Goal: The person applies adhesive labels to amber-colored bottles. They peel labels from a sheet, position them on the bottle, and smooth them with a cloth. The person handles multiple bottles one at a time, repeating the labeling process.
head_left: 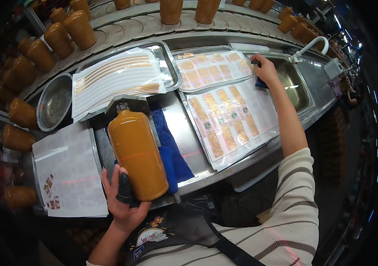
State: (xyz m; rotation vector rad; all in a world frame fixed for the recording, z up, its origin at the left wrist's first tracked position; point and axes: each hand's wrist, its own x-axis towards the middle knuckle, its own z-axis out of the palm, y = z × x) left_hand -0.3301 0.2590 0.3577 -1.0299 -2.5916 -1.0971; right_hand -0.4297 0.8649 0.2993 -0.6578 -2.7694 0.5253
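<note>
Metal counter [173,119]: smooth, reflective; it keeps everything within arm's reach.
Lower decal sheet [260,99]: slick white, with columns of mottled gold and small green rounds; laid face up, seemingly so each piece shows.
Strip sheets [122,80]: white, with long, narrow gold bands; stacked in a shallow metal tray.
Upper decal sheet [204,71]: glossy, in rows of gold blocks, beside the sink [292,88].
Bottle [138,150]: glossy caramel-brown, flat-sided, round-shouldered, with a clear neck; it lies tilted on the counter, neck pointing away, an angled metal bracket [142,104] apparently keeping it from rolling.
Blue cloth [171,142]: soft-looking, beside and partly under the bottle, probably as padding.
Left hand [124,208]: fingers spread against the bottle's lower end, presumably steadying it; black finger covering [124,188].
Right hand [264,70]: fingertips at the upper sheet's right edge; whether they pinch anything, cannot tell.
</note>
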